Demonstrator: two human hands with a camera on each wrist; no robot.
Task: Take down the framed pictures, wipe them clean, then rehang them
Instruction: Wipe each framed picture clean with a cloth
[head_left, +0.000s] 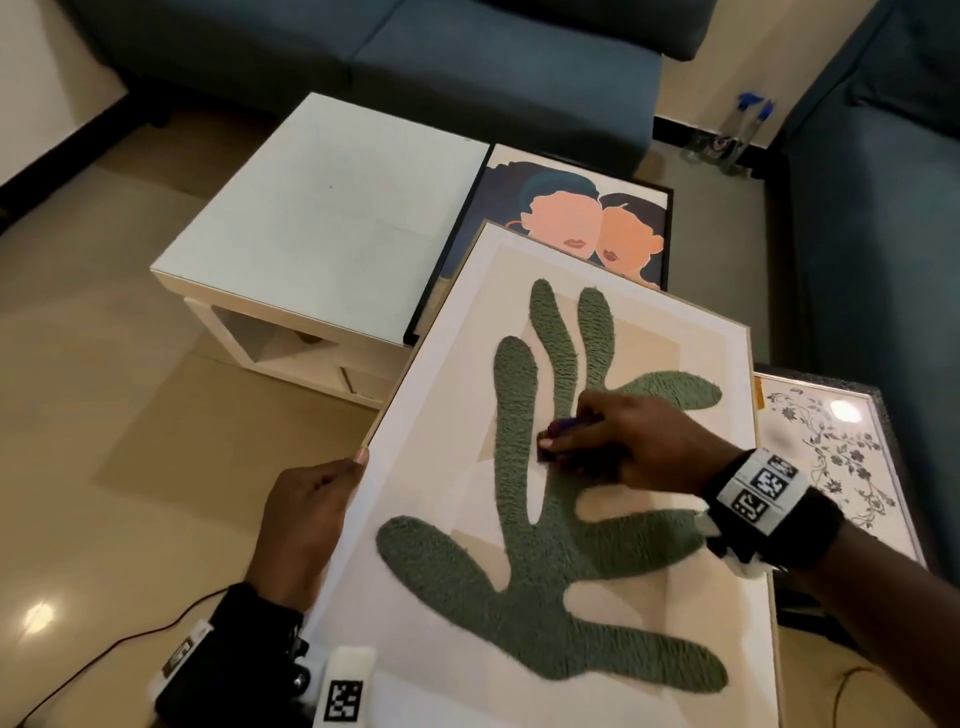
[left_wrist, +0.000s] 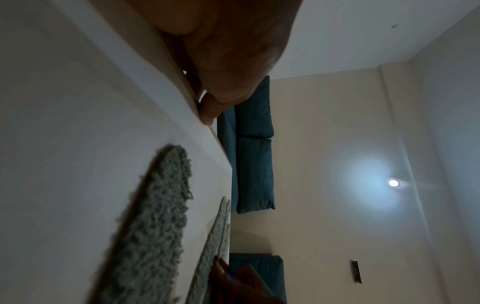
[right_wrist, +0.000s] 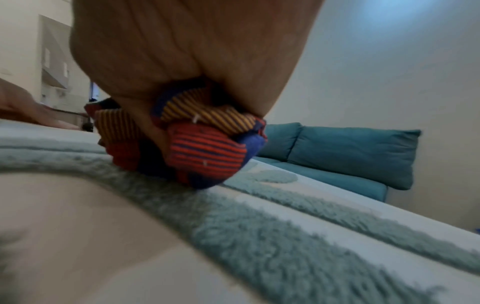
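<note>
white-framed green tufted picture (head_left: 561, 519), tilted, striped cloth (right_wrist: 205, 152)

Left hand (head_left: 304, 525) is gripping the left edge of the picture (head_left: 597, 613), thumb on the front, fingers curled behind. Right hand (head_left: 631, 441) is clutching a bunched striped cloth (right_wrist: 205, 148), pressing it down beneath the palm.

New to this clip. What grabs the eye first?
The big white-framed picture with its tufted green hand-like shape fills the centre, tilted toward the camera. The right hand presses a balled striped cloth onto the green pile mid-picture, while the left hand grips the frame's left edge. Behind it, a black-framed two-faces picture lies beside a white table.
</note>
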